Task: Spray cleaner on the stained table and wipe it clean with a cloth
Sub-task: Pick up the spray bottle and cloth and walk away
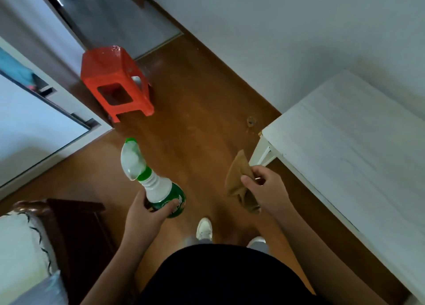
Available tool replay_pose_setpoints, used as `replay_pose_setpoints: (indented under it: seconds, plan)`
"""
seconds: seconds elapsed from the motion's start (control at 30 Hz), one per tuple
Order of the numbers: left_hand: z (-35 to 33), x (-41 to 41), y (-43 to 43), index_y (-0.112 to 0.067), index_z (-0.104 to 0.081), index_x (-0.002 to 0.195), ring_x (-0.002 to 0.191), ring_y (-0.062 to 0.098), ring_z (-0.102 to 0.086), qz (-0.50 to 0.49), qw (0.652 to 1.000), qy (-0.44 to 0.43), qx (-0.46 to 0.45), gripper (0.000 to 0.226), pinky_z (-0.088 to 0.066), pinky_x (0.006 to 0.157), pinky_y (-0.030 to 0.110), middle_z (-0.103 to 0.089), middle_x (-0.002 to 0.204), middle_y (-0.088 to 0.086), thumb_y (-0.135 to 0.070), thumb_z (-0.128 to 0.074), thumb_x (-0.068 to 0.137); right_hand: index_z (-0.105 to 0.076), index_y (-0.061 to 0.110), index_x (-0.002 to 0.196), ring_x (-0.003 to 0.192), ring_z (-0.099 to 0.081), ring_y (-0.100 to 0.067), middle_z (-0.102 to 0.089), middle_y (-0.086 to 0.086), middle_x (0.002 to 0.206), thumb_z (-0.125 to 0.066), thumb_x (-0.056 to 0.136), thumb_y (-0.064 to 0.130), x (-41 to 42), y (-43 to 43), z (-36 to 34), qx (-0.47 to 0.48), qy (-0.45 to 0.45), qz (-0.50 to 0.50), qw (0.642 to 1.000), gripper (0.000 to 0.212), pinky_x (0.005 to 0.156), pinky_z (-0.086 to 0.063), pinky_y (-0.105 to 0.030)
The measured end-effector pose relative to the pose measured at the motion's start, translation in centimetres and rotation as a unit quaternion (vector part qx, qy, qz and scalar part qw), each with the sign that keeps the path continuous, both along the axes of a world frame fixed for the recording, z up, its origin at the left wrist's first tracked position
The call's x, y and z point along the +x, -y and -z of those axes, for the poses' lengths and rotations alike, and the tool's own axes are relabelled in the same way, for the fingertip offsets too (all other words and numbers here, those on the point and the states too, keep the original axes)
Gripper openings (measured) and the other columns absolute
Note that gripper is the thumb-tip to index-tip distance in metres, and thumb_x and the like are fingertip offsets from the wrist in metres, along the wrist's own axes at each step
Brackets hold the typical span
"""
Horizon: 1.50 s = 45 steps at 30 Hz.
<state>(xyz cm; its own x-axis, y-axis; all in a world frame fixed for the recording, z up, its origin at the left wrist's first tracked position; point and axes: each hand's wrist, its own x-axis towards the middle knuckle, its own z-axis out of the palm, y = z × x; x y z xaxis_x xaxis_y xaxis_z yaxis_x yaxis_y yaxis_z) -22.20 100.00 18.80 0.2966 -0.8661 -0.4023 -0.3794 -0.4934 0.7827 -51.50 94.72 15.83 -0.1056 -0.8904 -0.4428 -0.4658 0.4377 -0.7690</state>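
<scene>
The left hand [147, 209] is gripping the green spray bottle [153, 180], label unreadable, nozzle pointing away toward the red stool [115, 83]. The right hand [264, 189] is pinching a brown cloth [238, 180] beside the white table [349, 148].

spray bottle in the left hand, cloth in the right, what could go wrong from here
1. The left hand holds the spray bottle by its base, nozzle away from the white table; spray might hit the floor.
2. The cloth dangles from the right hand and might slip.
3. The red stool ahead is a possible trip hazard.

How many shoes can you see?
2. One white shoe is on the floor between the arms; the other shoe is just right of it, partly hidden by dark clothing.
</scene>
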Motion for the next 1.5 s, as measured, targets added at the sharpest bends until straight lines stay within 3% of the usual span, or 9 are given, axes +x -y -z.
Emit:
replay_pose_setpoints:
  seconds: [0.23,0.43,0.53,0.67,0.8,1.07,1.23,1.33,1.5]
  plan:
    - [1.0,-4.4,5.0,-0.025,-0.060,0.123,0.099,0.007,-0.068,0.117,0.993,-0.008,0.010,0.060,-0.048,0.075,0.019,-0.071,0.109,-0.011,-0.030,-0.090,0.071,-0.062,0.027,0.106,0.085,-0.064,-0.006,-0.066,0.016,0.092,-0.065,0.093,0.041,-6.3,-2.5,-0.4,-0.012,-0.025,0.106,0.994,0.019,0.075,-0.053,-0.015]
    - [1.2,-13.3,7.5,-0.022,-0.062,0.128,0.101,0.009,-0.070,0.163,0.987,-0.016,0.005,0.065,-0.051,0.078,0.020,-0.073,0.112,-0.006,-0.032,-0.090,0.071,-0.067,0.027,0.105,0.083,-0.066,-0.008,-0.070,0.011,0.093,-0.068,0.093,0.035,-16.1,-3.0,0.8,-0.011,-0.041,0.187,0.981,0.015,0.068,-0.053,-0.021]
    - [1.3,-18.3,7.9,-0.019,-0.061,0.131,0.102,0.009,-0.068,0.160,0.987,-0.018,0.003,0.063,-0.049,0.077,0.018,-0.072,0.115,-0.005,-0.027,-0.089,0.074,-0.068,0.027,0.107,0.082,-0.066,-0.009,-0.070,0.010,0.094,-0.069,0.091,0.035,-23.2,-2.3,2.1,-0.013,-0.094,0.184,0.978,0.018,0.072,-0.055,-0.029]
    - [1.7,-23.7,7.9,-0.019,-0.061,0.131,0.104,0.010,-0.068,0.154,0.988,-0.009,0.010,0.064,-0.050,0.078,0.020,-0.072,0.116,-0.004,-0.031,-0.088,0.074,-0.068,0.024,0.111,0.083,-0.061,-0.017,-0.068,0.004,0.098,-0.069,0.090,0.031,-33.5,0.5,4.3,-0.019,-0.204,0.164,0.965,0.023,0.071,-0.042,-0.029]
    - [1.6,-26.8,7.4,-0.020,-0.064,0.127,0.098,0.006,-0.070,0.158,0.987,0.013,0.028,0.062,-0.050,0.072,0.011,-0.074,0.111,-0.006,-0.035,-0.088,0.072,-0.061,0.020,0.130,0.092,-0.060,-0.027,-0.062,-0.007,0.112,-0.063,0.093,0.027,-38.8,2.7,8.1,0.040,-0.276,0.096,0.955,0.038,0.075,-0.038,-0.029]
    - [1.0,-26.0,6.6,-0.026,-0.061,0.122,0.097,0.003,-0.068,0.102,0.994,0.032,0.032,0.056,-0.047,0.073,0.013,-0.072,0.107,-0.011,-0.025,-0.089,0.074,-0.059,0.020,0.128,0.097,-0.062,-0.023,-0.057,0.000,0.124,-0.063,0.094,0.035,-32.3,-0.8,10.4,0.029,-0.270,0.023,0.962,0.038,0.077,-0.046,-0.031]
    - [0.8,-23.0,6.8,-0.026,-0.059,0.121,0.092,-0.001,-0.066,0.053,0.998,0.038,0.020,0.053,-0.045,0.071,0.011,-0.070,0.103,-0.015,-0.024,-0.088,0.076,-0.058,0.023,0.125,0.095,-0.063,-0.021,-0.060,0.003,0.119,-0.066,0.091,0.037,-25.9,-3.3,10.8,0.065,-0.225,0.060,0.970,0.038,0.077,-0.046,-0.031]
    - [0.8,-20.3,7.2,-0.025,-0.059,0.120,0.092,-0.002,-0.065,0.035,0.999,0.031,0.014,0.052,-0.045,0.071,0.010,-0.069,0.104,-0.016,-0.021,-0.087,0.077,-0.057,0.021,0.127,0.099,-0.063,-0.023,-0.061,-0.001,0.119,-0.067,0.090,0.036,-22.6,-1.6,10.7,0.074,-0.209,0.089,0.971,0.040,0.085,-0.049,-0.035]
    - [1.3,-14.3,9.5,-0.021,-0.060,0.127,0.099,0.005,-0.068,0.038,0.999,0.017,0.016,0.061,-0.049,0.077,0.017,-0.072,0.111,-0.009,-0.026,-0.090,0.074,-0.057,0.021,0.126,0.099,-0.063,-0.024,-0.064,-0.002,0.114,-0.068,0.089,0.036,-17.2,6.5,11.1,0.050,-0.200,0.107,0.973,0.041,0.080,-0.044,-0.030]
